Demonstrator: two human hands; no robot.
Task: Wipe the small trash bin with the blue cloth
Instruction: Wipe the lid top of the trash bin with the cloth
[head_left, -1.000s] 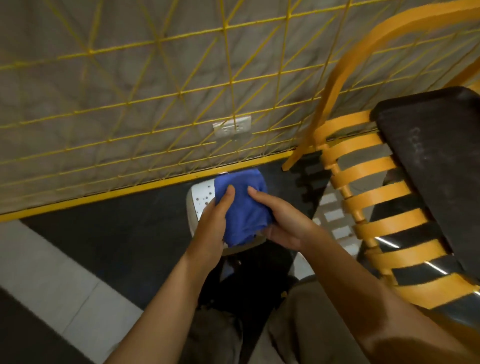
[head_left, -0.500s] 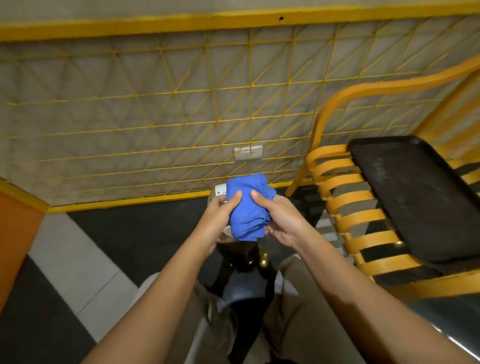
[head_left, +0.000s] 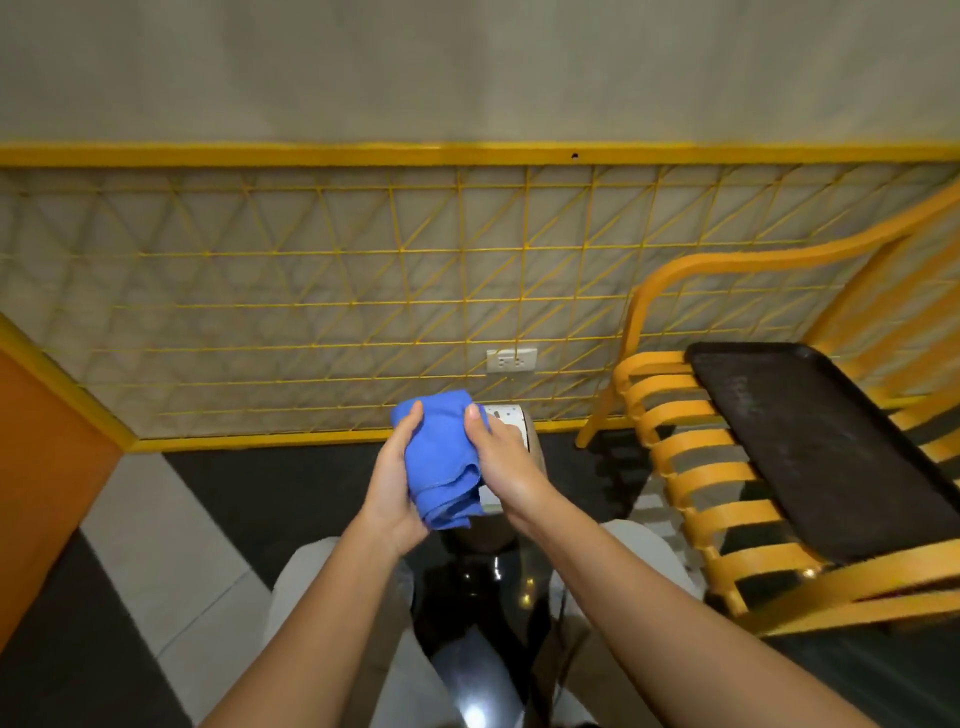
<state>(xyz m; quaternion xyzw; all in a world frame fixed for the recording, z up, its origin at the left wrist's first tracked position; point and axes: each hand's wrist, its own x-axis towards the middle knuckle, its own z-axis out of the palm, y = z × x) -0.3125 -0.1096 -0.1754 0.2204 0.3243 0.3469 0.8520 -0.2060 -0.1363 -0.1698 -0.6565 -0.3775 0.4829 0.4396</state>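
Fingers: your fingers (head_left: 413, 418) are curled round the bunched cloth (head_left: 441, 457) from both sides, with both thumbs pressed into its top edge. The rest of the right fingers are hidden behind it.
Hands: your left hand (head_left: 395, 488) cups the cloth's lower folds. Your right hand (head_left: 501, 467) grips its right side, right against the bin (head_left: 514, 423).
Bin place: it sits just behind and right of the cloth, above the dark floor (head_left: 291, 488) near the wall's foot. Whether it stands on the floor or is lifted, you cannot tell from here.
Bin axis: only the pale speckled top and a strip of the side show. The top seems to face up and toward the wall (head_left: 311, 312), so the long axis likely runs from the top down toward your knees.
Doing it well: free one flat face of the cloth, steady the bin with one hand, and wipe along that long axis in overlapping strokes.
Nearby: the chair (head_left: 691, 467) with its black tray (head_left: 810, 447) stands well apart on your right.
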